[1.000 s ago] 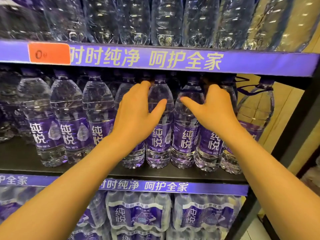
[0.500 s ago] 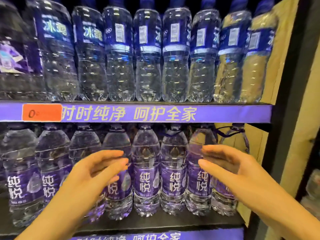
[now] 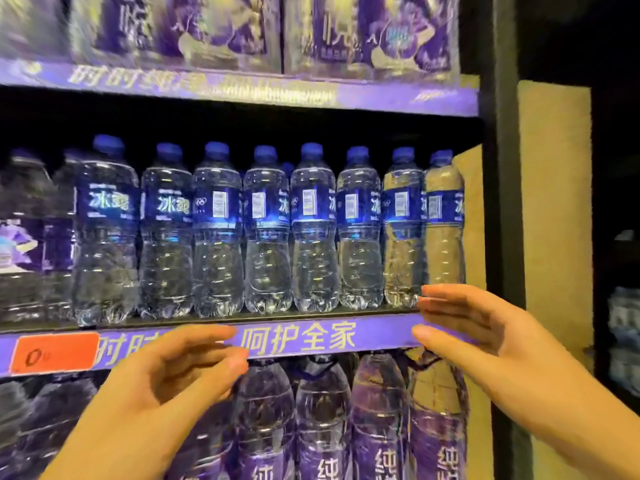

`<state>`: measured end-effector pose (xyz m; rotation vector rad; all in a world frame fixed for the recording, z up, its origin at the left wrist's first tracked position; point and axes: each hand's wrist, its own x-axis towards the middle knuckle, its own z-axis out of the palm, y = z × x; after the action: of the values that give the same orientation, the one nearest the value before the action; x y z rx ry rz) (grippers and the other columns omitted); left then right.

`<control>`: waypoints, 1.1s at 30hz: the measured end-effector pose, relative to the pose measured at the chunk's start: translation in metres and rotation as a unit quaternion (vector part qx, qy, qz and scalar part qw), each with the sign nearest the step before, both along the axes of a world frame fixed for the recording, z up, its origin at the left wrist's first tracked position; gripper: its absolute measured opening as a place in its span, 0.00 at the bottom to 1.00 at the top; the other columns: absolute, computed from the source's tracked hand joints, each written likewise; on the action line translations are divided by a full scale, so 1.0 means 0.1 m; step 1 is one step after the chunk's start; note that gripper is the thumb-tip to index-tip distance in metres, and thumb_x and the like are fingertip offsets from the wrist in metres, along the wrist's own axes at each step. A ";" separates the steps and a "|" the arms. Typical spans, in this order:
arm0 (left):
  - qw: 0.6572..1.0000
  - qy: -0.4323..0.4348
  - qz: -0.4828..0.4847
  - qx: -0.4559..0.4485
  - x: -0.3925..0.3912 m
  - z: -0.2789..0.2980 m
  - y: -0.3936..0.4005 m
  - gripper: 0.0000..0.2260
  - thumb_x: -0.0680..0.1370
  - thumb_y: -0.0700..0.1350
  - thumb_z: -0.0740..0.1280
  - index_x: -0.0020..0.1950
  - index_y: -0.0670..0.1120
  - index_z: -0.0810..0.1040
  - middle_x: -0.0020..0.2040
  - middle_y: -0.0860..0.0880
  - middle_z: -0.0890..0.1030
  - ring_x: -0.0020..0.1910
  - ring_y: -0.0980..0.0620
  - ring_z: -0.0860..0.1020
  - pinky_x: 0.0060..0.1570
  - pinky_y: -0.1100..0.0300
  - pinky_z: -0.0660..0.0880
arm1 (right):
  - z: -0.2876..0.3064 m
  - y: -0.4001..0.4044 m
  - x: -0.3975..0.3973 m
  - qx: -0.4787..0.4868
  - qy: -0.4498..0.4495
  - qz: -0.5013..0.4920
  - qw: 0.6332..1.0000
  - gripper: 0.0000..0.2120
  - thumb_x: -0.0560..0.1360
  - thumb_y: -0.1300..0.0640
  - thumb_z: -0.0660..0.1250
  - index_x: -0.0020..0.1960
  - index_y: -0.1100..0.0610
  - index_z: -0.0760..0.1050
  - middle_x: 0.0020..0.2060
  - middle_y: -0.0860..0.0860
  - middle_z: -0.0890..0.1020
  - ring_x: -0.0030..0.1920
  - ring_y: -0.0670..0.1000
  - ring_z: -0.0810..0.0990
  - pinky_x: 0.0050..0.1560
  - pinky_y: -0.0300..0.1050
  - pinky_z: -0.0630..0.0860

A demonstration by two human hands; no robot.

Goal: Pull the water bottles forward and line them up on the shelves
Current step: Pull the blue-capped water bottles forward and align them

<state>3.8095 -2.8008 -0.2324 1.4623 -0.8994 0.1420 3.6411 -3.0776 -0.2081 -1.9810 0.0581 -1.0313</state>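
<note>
Centrally, a row of clear plastic water bottles with blue caps and blue labels [image 3: 266,230] is stood upright, side by side, near the front edge of the purple-fronted middle shelf [image 3: 374,336]. At 7 o'clock the left hand [image 3: 166,386] is held with fingers loosely curled and nothing grasped, part of the shelf strip's lettering being covered by it. At 4 o'clock the right hand [image 3: 485,337] is spread flat and empty, its fingertips [image 3: 429,299] overlapping the strip's right end just below the rightmost bottle. An orange price tag [image 3: 53,353] is fixed at 9 o'clock. Purple-labelled large clear bottles [image 3: 322,420] are stocked below; blurred purple shrink-wrapped packs [image 3: 214,29] above. A black upright post [image 3: 502,202] bounds the right side.
</note>
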 end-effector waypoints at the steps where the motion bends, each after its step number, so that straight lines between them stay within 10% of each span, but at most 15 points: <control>1: 1.000 -0.026 -0.003 0.000 0.00 0.10 -0.06 0.34 0.53 0.68 0.79 0.55 0.55 0.82 0.50 0.47 0.86 0.50 0.48 0.84 0.50 0.52 0.80 | 0.10 -0.05 0.00 -0.012 -0.007 -0.015 1.000 0.24 0.62 0.40 0.75 0.57 0.37 0.77 0.53 0.36 0.82 0.56 0.36 0.79 0.57 0.40 0.75; 7: 0.997 -0.074 -0.017 0.003 0.01 0.70 -0.36 0.18 0.64 0.59 0.76 0.52 0.59 0.82 0.49 0.52 0.86 0.49 0.54 0.84 0.55 0.49 0.77 | 0.64 -0.27 0.07 -0.048 -0.038 -0.056 0.997 0.25 0.62 0.38 0.74 0.58 0.40 0.77 0.52 0.37 0.82 0.55 0.37 0.80 0.59 0.45 0.76; 21: 0.986 -0.138 0.093 -0.006 0.18 1.74 -0.97 0.14 0.68 0.59 0.75 0.50 0.56 0.81 0.44 0.58 0.85 0.44 0.56 0.84 0.48 0.47 0.81 | 1.67 -0.60 0.36 -0.137 -0.047 -0.174 0.974 0.25 0.71 0.49 0.74 0.66 0.52 0.73 0.58 0.45 0.79 0.56 0.45 0.79 0.59 0.49 0.77; 26: 0.964 -0.227 0.140 0.021 -0.03 1.90 -1.35 0.14 0.71 0.57 0.73 0.54 0.55 0.78 0.41 0.62 0.83 0.38 0.63 0.81 0.32 0.71 0.74 | 1.81 -0.63 0.42 -0.143 -0.017 -0.218 0.965 0.24 0.75 0.52 0.70 0.68 0.56 0.69 0.61 0.51 0.77 0.58 0.52 0.78 0.57 0.52 0.78; 30: 0.900 -0.374 0.213 0.064 -0.20 2.03 -1.75 0.21 0.73 0.54 0.72 0.62 0.46 0.76 0.54 0.51 0.80 0.53 0.52 0.79 0.53 0.55 0.77 | 1.90 -0.61 0.45 -0.173 0.019 -0.264 0.949 0.07 0.77 0.59 0.65 0.52 0.60 0.70 0.50 0.56 0.78 0.46 0.55 0.79 0.38 0.53 0.81; 33: 0.871 -0.418 0.235 0.107 -0.26 2.15 -2.02 0.13 0.74 0.51 0.69 0.48 0.42 0.74 0.47 0.43 0.79 0.47 0.43 0.78 0.48 0.47 0.77 | 1.98 -0.55 0.45 -0.238 0.084 -0.307 0.918 0.06 0.77 0.59 0.66 0.49 0.60 0.69 0.49 0.57 0.77 0.45 0.54 0.79 0.36 0.45 0.77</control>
<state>3.7833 -3.0028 -0.0170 1.8347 -1.2431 1.1445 3.6864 -3.1322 -0.0103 -2.5777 0.6092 -1.3566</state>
